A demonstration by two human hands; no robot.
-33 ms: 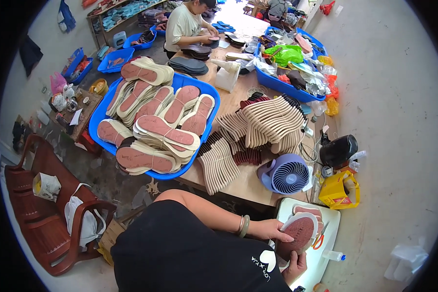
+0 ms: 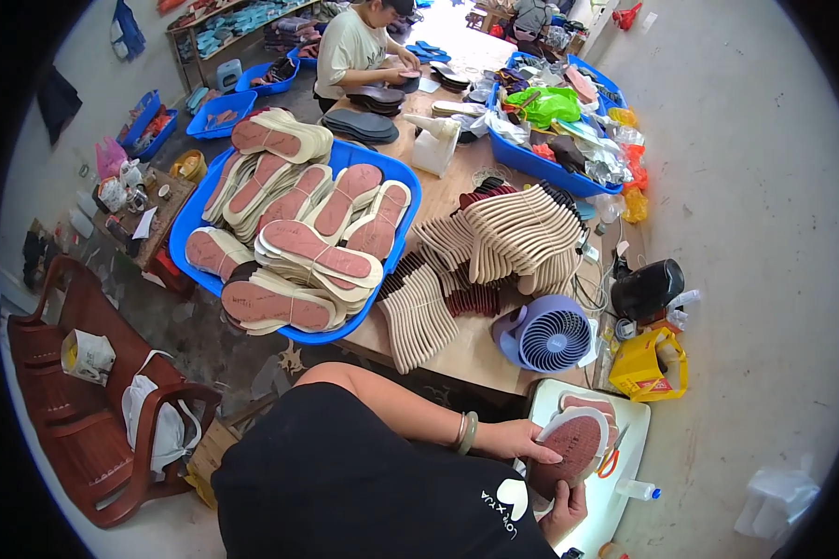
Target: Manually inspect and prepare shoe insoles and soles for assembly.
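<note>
My left hand (image 2: pixel 520 440) rests its fingers on the top of a reddish-brown shoe insole (image 2: pixel 576 445) with a pale rim. From below, my right hand (image 2: pixel 563 511) grips the same insole. I hold it over a white tray (image 2: pixel 625 498) at the lower right. More insoles (image 2: pixel 589 406) lie stacked on that tray, with red-handled scissors (image 2: pixel 612 458) beside them. A bangle sits on my left wrist.
A big blue tub (image 2: pixel 396 256) heaped with insoles stands on the wooden table (image 2: pixel 466 349). Fanned stacks of beige soles (image 2: pixel 517 228), a small blue fan (image 2: pixel 548 337), a yellow bag (image 2: pixel 651 368) and another blue bin (image 2: pixel 531 163) are near. A seated person (image 2: pixel 354 47) works at the far end. A wooden chair (image 2: pixel 75 410) stands left.
</note>
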